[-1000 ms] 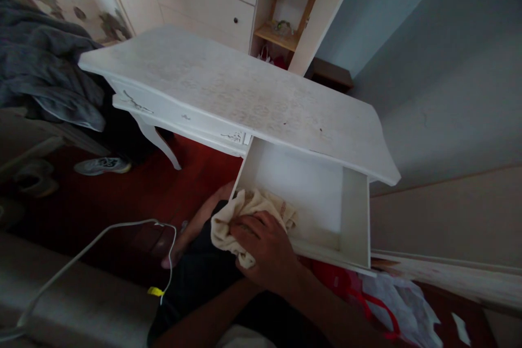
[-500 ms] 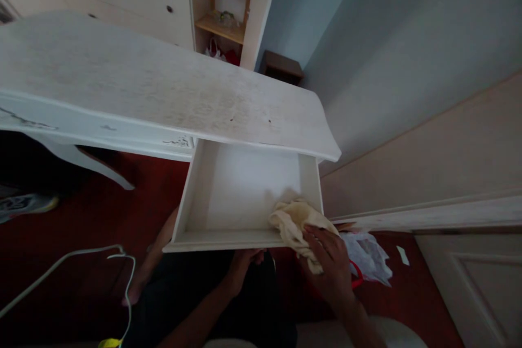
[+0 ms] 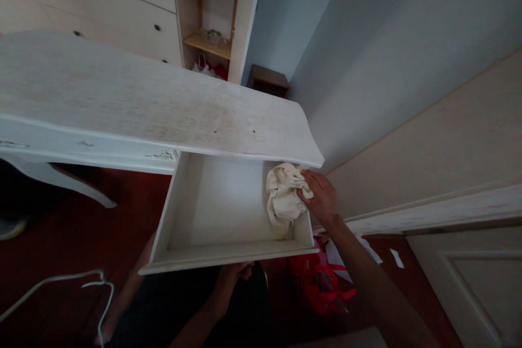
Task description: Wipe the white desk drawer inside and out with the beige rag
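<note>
Head view, right hand (image 3: 322,199) closed on cream cloth (image 3: 283,198) inside open white drawer (image 3: 212,254), left hand (image 3: 236,272) under drawer front, grip hidden.

cloth (image 3: 284,199) in drawer (image 3: 228,255), right side, under tabletop (image 3: 122,103)

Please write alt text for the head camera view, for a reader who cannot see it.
The person's right hand holds a crumpled cream cloth in the back right corner of an open white desk drawer. The left hand holds its front edge from below. A red bag lies on the floor.
</note>
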Available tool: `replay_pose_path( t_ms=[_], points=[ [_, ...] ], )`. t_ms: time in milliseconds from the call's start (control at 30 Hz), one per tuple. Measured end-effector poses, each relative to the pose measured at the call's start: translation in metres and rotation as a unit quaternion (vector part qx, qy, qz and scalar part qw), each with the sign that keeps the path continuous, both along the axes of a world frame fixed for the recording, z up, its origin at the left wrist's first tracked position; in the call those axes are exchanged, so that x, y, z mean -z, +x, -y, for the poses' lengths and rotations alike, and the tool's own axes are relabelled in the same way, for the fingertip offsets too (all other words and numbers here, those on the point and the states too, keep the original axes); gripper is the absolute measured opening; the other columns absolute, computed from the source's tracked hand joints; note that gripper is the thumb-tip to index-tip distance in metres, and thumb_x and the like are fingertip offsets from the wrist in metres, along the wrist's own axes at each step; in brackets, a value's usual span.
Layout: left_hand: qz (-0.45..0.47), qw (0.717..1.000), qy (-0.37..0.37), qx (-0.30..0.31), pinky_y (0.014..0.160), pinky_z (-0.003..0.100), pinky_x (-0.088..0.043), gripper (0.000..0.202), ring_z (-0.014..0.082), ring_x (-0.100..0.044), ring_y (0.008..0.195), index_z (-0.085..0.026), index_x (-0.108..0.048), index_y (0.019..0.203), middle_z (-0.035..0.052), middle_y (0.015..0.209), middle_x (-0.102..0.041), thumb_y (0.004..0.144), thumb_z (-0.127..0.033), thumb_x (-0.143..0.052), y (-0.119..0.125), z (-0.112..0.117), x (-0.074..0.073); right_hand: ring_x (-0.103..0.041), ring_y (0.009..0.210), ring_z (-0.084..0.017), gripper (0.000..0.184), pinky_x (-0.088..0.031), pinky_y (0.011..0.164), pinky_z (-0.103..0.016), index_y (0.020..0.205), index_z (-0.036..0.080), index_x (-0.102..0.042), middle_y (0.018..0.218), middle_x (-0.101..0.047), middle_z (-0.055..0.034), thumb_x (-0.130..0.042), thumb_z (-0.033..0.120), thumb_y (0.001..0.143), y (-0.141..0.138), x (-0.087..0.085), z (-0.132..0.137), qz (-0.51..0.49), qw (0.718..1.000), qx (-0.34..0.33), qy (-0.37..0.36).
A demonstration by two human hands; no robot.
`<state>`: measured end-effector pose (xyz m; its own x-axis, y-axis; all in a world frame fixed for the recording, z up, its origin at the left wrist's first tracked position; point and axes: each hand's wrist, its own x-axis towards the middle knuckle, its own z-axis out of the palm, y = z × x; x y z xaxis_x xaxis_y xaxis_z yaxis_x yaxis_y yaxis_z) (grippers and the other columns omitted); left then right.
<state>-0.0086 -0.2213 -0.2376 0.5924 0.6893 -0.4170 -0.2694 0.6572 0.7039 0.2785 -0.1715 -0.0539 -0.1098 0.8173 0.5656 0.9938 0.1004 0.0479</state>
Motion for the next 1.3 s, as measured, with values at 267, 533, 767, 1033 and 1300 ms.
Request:
replay_pose_path(
  t_ms=[267, 533, 767, 1033, 1300],
  points=[
    [-0.010, 1.000, 0.018, -0.002, 0.056, 0.028, -0.041, 0.053, 0.0148, -0.055, 0.057, -0.011, -0.072, 0.073, 0.0080, 0.063, -0.065, 0.063, -0.062, -0.070, 0.003, 0.004, 0.013, -0.057, 0.116, -0.022, 0.038, -0.043, 0.101, -0.033, 0.125, 0.017, -0.062, 0.129, -0.062, -0.0107, -0.058, 0.025, 0.089, -0.037, 0.012, -0.056, 0.047, 0.994, -0.008, -0.103],
    [-0.014, 0.999, 0.029, 0.000, 0.062, 0.028, -0.041, 0.048, 0.0142, -0.055, 0.061, -0.011, -0.072, 0.074, 0.0062, 0.065, -0.064, 0.068, -0.059, -0.069, 0.000, 0.004, -0.014, -0.051, 0.124, -0.029, 0.044, -0.046, 0.099, -0.041, 0.121, 0.013, -0.059, 0.136, -0.054, -0.0174, -0.062, 0.039, 0.086, -0.096, 0.031, -0.087, -0.005, 0.960, 0.122, -0.251],
    [0.015, 1.000, 0.017, -0.010, 0.062, 0.028, -0.040, 0.044, 0.0139, -0.054, 0.060, -0.010, -0.071, 0.074, 0.0065, 0.065, -0.063, 0.068, -0.053, -0.068, 0.001, 0.006, -0.021, -0.069, 0.095, -0.030, 0.034, -0.055, 0.080, -0.039, 0.114, 0.011, -0.063, 0.107, -0.069, -0.0199, -0.057, 0.033, 0.089, -0.140, 0.021, -0.129, -0.015, 0.926, 0.223, -0.305],
    [0.028, 1.000, 0.002, -0.002, 0.061, 0.029, -0.037, 0.048, 0.0136, -0.051, 0.058, -0.010, -0.068, 0.071, 0.0053, 0.060, -0.058, 0.063, -0.058, -0.070, 0.002, 0.003, -0.034, -0.071, 0.086, -0.031, 0.030, -0.055, 0.078, -0.045, 0.106, 0.009, -0.070, 0.096, -0.071, -0.0217, -0.050, 0.028, 0.093, -0.208, 0.034, -0.164, -0.027, 0.956, 0.173, -0.236],
    [0.039, 0.999, 0.012, -0.028, 0.060, 0.028, -0.035, 0.038, 0.0125, -0.047, 0.056, -0.014, -0.061, 0.062, 0.0027, 0.057, -0.056, 0.066, -0.051, -0.070, 0.000, 0.004, -0.042, -0.070, 0.091, -0.030, 0.032, -0.053, 0.083, -0.046, 0.103, 0.010, -0.070, 0.094, -0.071, -0.0191, -0.039, 0.015, 0.096, -0.267, 0.026, -0.182, -0.031, 0.962, 0.068, -0.261]
  ],
)
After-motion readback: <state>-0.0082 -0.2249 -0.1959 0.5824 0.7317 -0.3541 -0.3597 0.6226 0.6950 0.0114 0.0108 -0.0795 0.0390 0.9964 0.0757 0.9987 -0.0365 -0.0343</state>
